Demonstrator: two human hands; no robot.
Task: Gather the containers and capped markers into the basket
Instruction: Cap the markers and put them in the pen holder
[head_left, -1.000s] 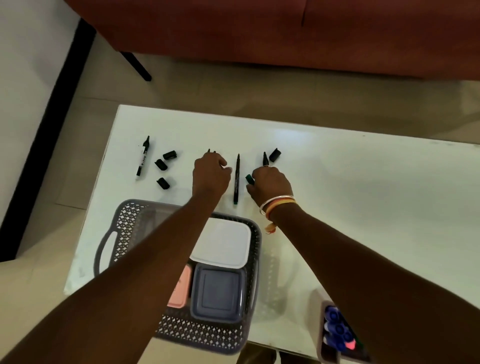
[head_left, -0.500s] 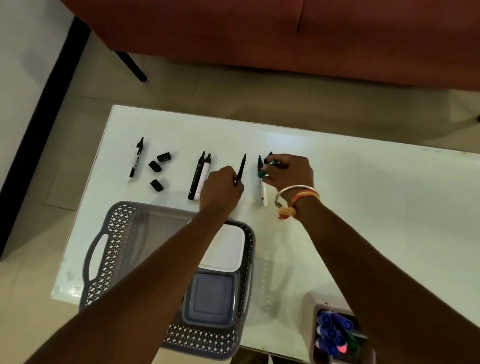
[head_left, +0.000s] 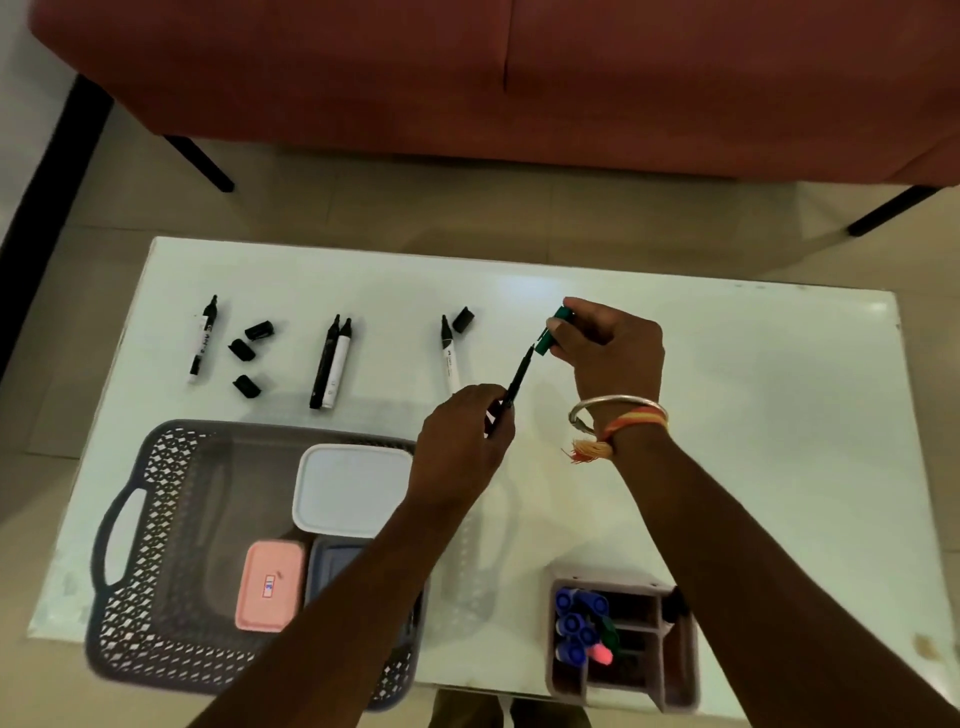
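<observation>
My left hand (head_left: 460, 441) grips a thin black uncapped marker (head_left: 519, 376), tip pointing up and right. My right hand (head_left: 613, 353) holds a green cap (head_left: 551, 332) just beyond that tip, a small gap between them. Uncapped markers lie on the white table (head_left: 753, 415): one at far left (head_left: 202, 338), a black and white pair (head_left: 332, 361), and a white one (head_left: 449, 358). Loose black caps (head_left: 249, 353) lie beside them, one more cap (head_left: 462, 318) by the white marker. The grey basket (head_left: 156, 519) holds a white container (head_left: 353, 488), a pink container (head_left: 270, 584) and a grey container (head_left: 332, 566).
A grey desk organiser (head_left: 670, 644) with blue-capped markers and a pink one stands at the near right edge. A red sofa (head_left: 519, 78) with black legs stands behind the table. The basket overhangs the near table edge.
My left hand lifted the thin black marker off the table. My right hand rose with the green cap and moved right, now held at the marker's tip.
</observation>
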